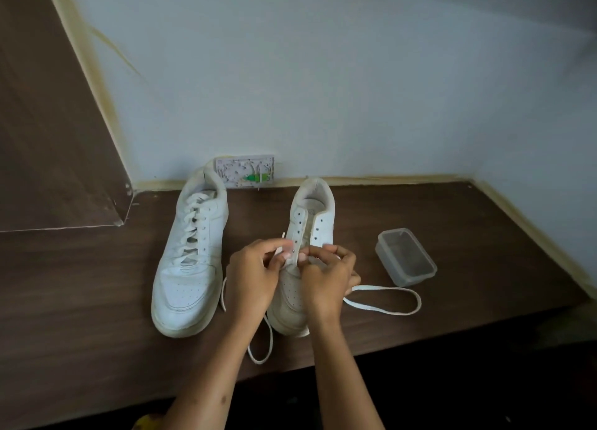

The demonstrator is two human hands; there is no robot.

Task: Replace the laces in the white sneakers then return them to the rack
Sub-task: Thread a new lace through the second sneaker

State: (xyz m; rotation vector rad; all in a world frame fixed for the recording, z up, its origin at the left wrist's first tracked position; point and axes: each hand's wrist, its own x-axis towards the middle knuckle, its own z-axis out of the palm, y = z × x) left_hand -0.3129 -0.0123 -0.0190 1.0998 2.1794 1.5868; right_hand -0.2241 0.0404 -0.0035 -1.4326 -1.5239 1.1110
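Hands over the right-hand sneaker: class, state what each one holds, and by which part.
Left hand pinches the lace near its tip; right hand grips the sneaker at its lower eyelets.

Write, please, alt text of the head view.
Both hands, left hand and right hand, thread a white lace into the unlaced sneaker on a dark table. A laced sneaker stands left; a plastic container right.

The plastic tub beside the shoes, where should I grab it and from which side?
Probably best from above, across the short width of the tub, fingers on the two long walls just under the rim. It stands upright, open and apparently empty, lying at a slant on the table, so turn the hand to match. Its right side is free; the lace loops close in front.
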